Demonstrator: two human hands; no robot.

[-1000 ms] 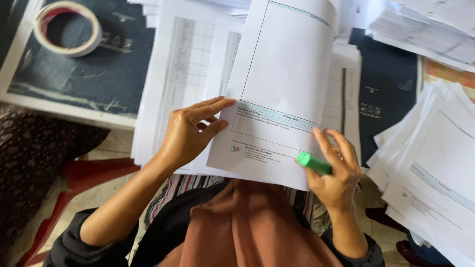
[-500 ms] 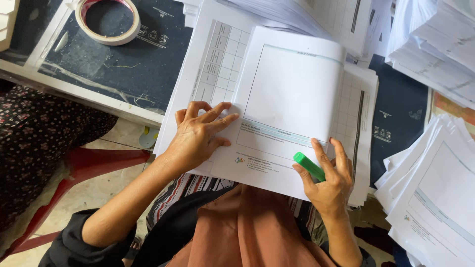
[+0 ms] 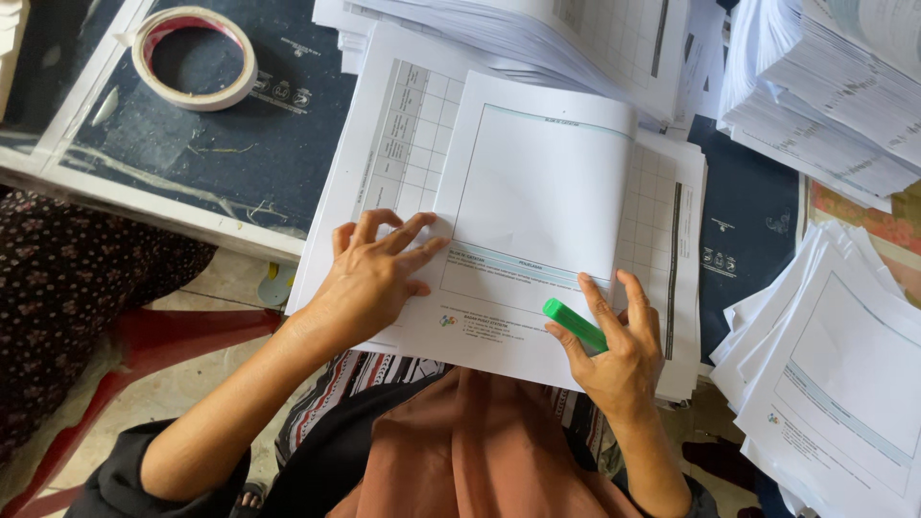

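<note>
White paper covers most of the dark desk mat [image 3: 240,153], and the top sheet [image 3: 537,221] lying on the printed grid stack [image 3: 403,144] serves as the landmark. Far to the left of that sheet, near the mat's upper corner, lies a roll of tape [image 3: 195,58], flat on its side and well apart from the papers. Below and left of the sheet, under the desk edge, a red plastic stool [image 3: 163,336] shows on the floor. On the sheet's lower left corner rests the left hand [image 3: 374,278], open, palm down, fingers spread and pressing the paper flat. At the sheet's lower right edge sits the right hand [image 3: 619,350], its thumb and fingers closed around a green highlighter [image 3: 574,324], whose tip lies over the sheet's bottom margin. Above the sheet, a thick fanned pile of forms [image 3: 537,38] overlaps its top edge. Right of the sheet, beyond a strip of mat, more white sheets [image 3: 844,374] are stacked loosely.
</note>
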